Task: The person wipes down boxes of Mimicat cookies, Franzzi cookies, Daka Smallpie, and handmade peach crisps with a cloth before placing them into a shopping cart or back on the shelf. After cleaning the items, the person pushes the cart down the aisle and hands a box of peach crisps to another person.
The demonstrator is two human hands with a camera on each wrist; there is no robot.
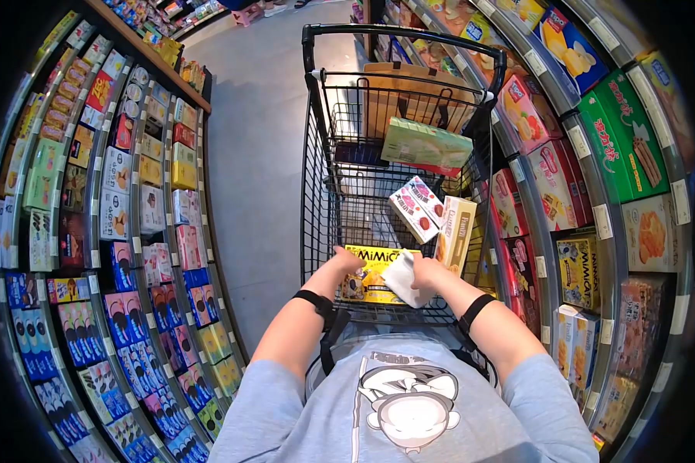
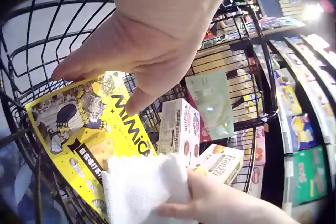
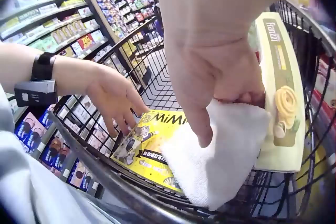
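Observation:
A yellow MIMICAT box (image 1: 363, 287) lies in the near end of the black shopping cart. The left hand (image 1: 348, 263) is at its left edge, fingers extended; in the left wrist view the hand (image 2: 142, 50) hangs over the box's upper edge, contact unclear. A folded white cloth (image 3: 218, 153) is gripped by the right hand (image 3: 215, 82), thumb on top and fingers curled behind it, and covers the right part of the yellow box. Beside the cloth stands a cream Franzzi box (image 3: 281, 92). Beyond it lie white boxes with pink print (image 1: 418, 208).
A green box (image 1: 427, 145) leans near the cart's far end, before a brown cardboard piece (image 1: 386, 92). Snack shelves (image 1: 123, 255) line the left side, and shelves (image 1: 594, 193) stand close on the right. Grey floor (image 1: 247, 154) runs along the cart's left.

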